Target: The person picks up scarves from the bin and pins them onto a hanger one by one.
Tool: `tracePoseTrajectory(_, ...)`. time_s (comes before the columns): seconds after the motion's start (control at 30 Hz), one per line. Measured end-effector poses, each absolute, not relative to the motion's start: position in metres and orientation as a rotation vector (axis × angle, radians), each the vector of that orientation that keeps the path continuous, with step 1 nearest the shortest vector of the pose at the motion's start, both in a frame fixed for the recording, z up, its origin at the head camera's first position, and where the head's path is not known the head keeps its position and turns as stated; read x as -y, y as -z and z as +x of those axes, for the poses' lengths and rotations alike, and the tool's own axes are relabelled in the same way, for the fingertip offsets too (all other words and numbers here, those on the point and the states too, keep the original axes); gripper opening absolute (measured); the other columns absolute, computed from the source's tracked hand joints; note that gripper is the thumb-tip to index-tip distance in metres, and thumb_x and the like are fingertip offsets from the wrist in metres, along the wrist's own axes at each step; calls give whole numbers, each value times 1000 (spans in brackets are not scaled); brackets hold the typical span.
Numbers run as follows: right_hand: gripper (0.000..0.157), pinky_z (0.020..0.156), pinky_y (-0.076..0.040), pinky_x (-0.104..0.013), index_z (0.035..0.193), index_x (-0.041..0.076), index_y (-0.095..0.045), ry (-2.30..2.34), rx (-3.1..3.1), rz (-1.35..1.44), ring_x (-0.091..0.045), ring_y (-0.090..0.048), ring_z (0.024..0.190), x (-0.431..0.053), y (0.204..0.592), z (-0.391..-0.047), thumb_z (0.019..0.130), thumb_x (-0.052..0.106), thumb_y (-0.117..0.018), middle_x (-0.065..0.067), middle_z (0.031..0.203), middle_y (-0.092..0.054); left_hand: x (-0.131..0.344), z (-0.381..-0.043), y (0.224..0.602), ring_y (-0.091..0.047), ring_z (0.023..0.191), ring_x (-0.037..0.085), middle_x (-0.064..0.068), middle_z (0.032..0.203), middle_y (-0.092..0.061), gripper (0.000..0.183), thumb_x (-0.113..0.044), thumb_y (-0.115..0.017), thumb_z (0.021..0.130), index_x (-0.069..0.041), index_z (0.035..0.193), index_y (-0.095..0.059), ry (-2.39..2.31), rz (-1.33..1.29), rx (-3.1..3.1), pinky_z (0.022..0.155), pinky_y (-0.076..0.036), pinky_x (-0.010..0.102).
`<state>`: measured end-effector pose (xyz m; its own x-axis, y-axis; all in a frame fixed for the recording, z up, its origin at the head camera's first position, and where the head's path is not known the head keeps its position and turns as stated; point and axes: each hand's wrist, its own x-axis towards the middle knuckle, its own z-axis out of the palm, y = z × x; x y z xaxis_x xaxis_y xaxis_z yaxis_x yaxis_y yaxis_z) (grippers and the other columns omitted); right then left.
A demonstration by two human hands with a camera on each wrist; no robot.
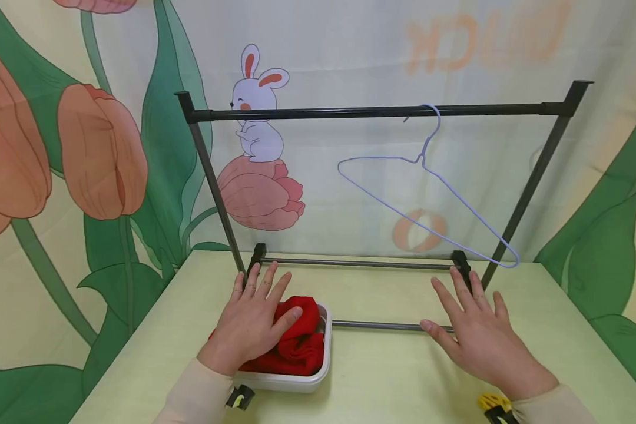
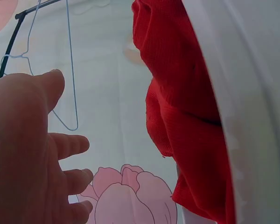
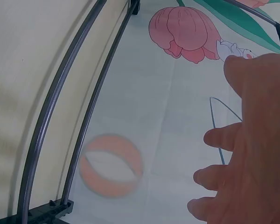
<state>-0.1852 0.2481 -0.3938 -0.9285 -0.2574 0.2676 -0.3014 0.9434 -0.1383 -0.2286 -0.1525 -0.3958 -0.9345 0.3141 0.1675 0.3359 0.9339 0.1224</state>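
Note:
My left hand [image 1: 251, 324] is spread with straight fingers over the left side of a white plastic tub [image 1: 325, 353]. Bunched red cloth [image 1: 302, 347] fills the tub, and the hand hides part of it. In the left wrist view the red cloth [image 2: 182, 102] bulges above the tub's rim, apart from the fingers. My right hand [image 1: 479, 338] hovers at the right, fingers spread and holding nothing, in front of the rack's right foot. A thin lavender wire hanger [image 1: 381, 200] hangs by its hook from the top bar of a black clothes rack [image 1: 318, 113], right of its middle.
The rack stands on a pale yellow-green table [image 1: 381, 377], with two low crossbars [image 1: 376, 325] near its base. Behind it hangs a curtain [image 1: 350, 65] printed with tulips and a rabbit. Yellow material [image 1: 493, 401] shows at my right wrist.

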Motion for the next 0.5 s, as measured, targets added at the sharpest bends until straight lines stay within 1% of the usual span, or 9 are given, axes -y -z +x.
tracePoseTrajectory(0.1,81,115,-19,-87,170,11,-33,-271,2849,421,-58,-14,163,-246,395,-186,108,59,-55,-28,178,-16,153,-229,395,-17,167,48,16,179,-26,74,-57,-52,108,-17,168,-39,222,-499,2940,134,-12,67)
tracePoseTrajectory(0.13,80,116,-20,-85,169,11,-34,-276,2844,425,-58,-15,162,-245,395,-187,108,58,-56,-28,178,-17,153,-229,395,-24,165,46,16,177,-31,72,-55,-54,108,-15,166,-42,215,-497,2931,133,-16,66)
tracePoseTrajectory(0.2,77,118,-23,-82,167,8,-38,-289,2828,441,-58,-21,161,-243,396,-188,109,55,-57,-29,177,-21,153,-230,394,-42,157,43,16,168,-48,65,-49,-60,107,-12,159,-51,205,-488,2900,131,-27,64)
tracePoseTrajectory(0.27,73,118,-29,-78,163,6,-43,-314,2800,472,-57,-31,158,-238,398,-190,109,51,-60,-29,174,-30,152,-231,394,-63,140,37,14,151,-66,54,-43,-66,105,-11,148,-62,192,-470,2869,124,-41,60)
tracePoseTrajectory(0.3,69,117,-34,-76,160,4,-47,-338,2780,491,-56,-38,154,-235,399,-190,109,48,-62,-29,171,-36,152,-231,394,-71,127,34,12,138,-74,47,-40,-69,104,-11,141,-66,192,-460,2855,118,-48,57)
tracePoseTrajectory(0.33,66,117,-39,-73,157,3,-50,-373,2767,509,-54,-45,150,-232,401,-191,108,45,-63,-28,167,-43,151,-232,394,-75,115,31,10,127,-79,42,-38,-70,103,-11,136,-69,191,-450,2850,112,-53,55)
tracePoseTrajectory(0.4,57,110,-49,-67,149,2,-57,-474,2757,532,-49,-60,139,-223,405,-193,109,41,-64,-25,155,-59,150,-234,395,-77,96,27,7,109,-82,34,-34,-72,102,-11,127,-73,199,-434,2855,98,-59,50)
tracePoseTrajectory(0.47,47,101,-58,-60,141,4,-64,-638,2769,542,-39,-72,124,-213,410,-195,109,38,-64,-18,140,-72,149,-237,397,-74,85,23,5,100,-81,31,-34,-73,101,-11,122,-74,200,-424,2876,87,-61,46)
tracePoseTrajectory(0.5,42,97,-60,-56,137,4,-66,-746,2780,539,-35,-76,117,-207,413,-197,110,36,-63,-15,132,-76,148,-238,398,-72,83,22,5,98,-81,30,-34,-74,101,-11,121,-74,201,-421,2891,84,-62,45)
